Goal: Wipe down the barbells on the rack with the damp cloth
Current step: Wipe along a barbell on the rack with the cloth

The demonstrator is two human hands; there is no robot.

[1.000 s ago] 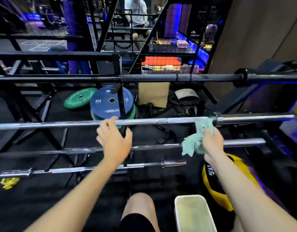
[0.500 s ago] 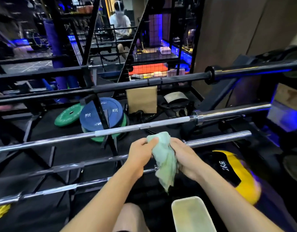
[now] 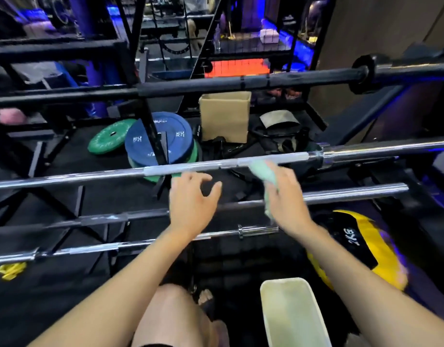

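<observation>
Two hands up: right hand (image 3: 283, 196) bunches the damp cloth (image 3: 262, 171) just under the silver barbell (image 3: 191, 166), left hand (image 3: 193, 199) open and empty beside it; wrap cloth fully round, steady bar with left.

This is a gym: steel barbells (image 3: 216, 166) lie across a black rack (image 3: 151, 136), blue (image 3: 158, 144) and green weight plates (image 3: 108, 140) sit on dark rubber flooring, and a yellow medicine ball (image 3: 361, 249) rests nearby.
</observation>
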